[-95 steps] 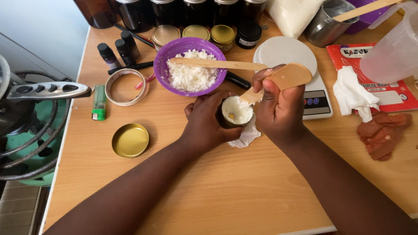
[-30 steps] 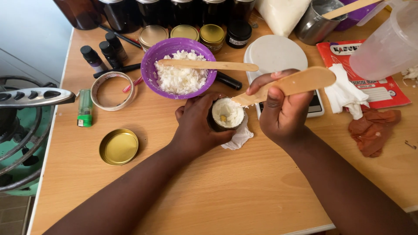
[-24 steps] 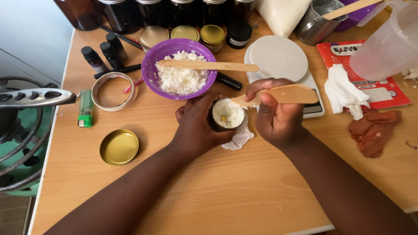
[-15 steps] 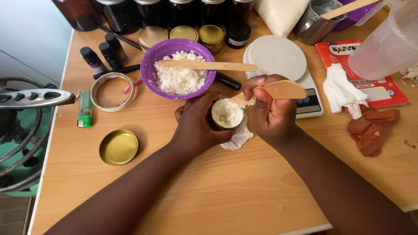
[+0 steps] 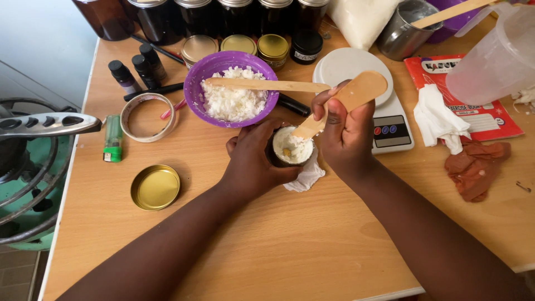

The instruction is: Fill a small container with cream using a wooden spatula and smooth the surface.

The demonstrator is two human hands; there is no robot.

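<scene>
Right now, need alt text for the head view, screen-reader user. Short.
Seen from above, the left hand grips a small jar of white flaky wax on a wooden table, while the right hand presses a wooden spatula into it. Behind sit a purple bowl of the same white flakes, a kitchen scale, and a gold lid to the left.

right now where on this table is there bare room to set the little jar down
Bare wood lies along the near edge of the table, between the forearms, and right of the gold lid. The back is crowded: purple bowl, scale, dark jars.
</scene>
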